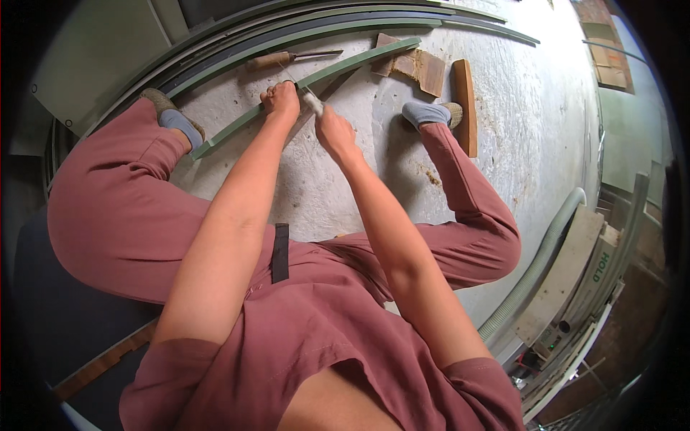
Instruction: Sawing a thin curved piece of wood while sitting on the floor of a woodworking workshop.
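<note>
Your left hand [281, 102] grasps the long, narrow green strip [348, 67]; your right hand [336, 132], beside it, clenches a pale-handled tool [313, 103]. Strip rolling could send tool into left hand.

green strip [359, 62], whitish handle [313, 103], dusky-pink trousers [122, 223], pale blue socks [425, 114], mottled grey-white floor [521, 93]

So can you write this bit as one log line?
left hand: gripping green strip | right hand: holding pale handle | floor: wooden-handled tool, long wooden block
</note>
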Available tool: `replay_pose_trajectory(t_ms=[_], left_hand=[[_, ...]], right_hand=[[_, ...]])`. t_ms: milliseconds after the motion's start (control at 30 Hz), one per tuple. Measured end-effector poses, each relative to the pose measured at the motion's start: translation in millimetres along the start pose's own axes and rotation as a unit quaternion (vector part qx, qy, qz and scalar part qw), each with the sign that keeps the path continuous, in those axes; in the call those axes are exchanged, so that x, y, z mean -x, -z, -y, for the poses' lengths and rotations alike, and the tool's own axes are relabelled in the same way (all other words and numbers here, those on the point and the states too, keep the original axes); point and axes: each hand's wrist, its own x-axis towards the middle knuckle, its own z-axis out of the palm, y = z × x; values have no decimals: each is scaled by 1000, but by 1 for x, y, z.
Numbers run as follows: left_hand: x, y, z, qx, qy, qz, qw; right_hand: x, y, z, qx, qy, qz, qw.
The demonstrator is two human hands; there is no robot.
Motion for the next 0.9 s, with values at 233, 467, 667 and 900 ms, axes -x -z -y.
replay_pose_trajectory(t_ms=[233, 467, 667, 900], left_hand=[[0, 8, 12, 18, 19, 23, 999], [1, 0, 14, 27, 13, -9, 1000], [-1, 5, 3, 40, 13, -4, 999], [-1, 4, 15, 25, 10, 17, 999]], right_hand=[[36, 0, -14, 24, -1, 27, 999], [78, 23, -18, 39, -53, 58, 996], [-15, -7, 7, 12, 7, 6, 1000], [68, 7, -27, 36, -59, 78, 995]])
